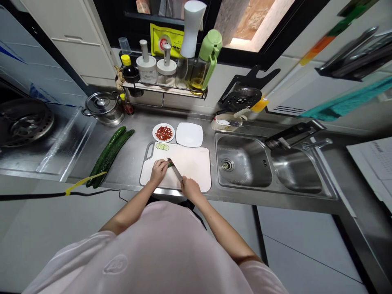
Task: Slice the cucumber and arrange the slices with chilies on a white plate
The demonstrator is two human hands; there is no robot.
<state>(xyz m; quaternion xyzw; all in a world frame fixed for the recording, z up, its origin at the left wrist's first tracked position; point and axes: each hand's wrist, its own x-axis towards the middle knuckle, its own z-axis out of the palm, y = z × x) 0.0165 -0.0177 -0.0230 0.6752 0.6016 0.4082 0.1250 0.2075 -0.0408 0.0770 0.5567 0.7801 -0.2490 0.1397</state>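
My right hand (190, 189) is closed round the handle of a kitchen knife (175, 170), its blade angled up and left over a white cutting board (192, 163). At the blade's tip end, my left hand (159, 170) has its fingers curled on a small green piece of cucumber (169, 164), mostly hidden by the fingers and blade. Several thin cucumber slices (162, 146) lie overlapped near the board's upper left corner. Behind the board stand a plate of chopped red chilies (163, 133) and a white square plate (189, 135) with nothing on it.
Two whole cucumbers (110, 157) lie left on the steel counter, near a lidded pot (104, 108). A double sink (245, 161) is at the right. Above the board, a wall rack (165, 89) carries jars and bottles. A black cable (55, 197) crosses at left.
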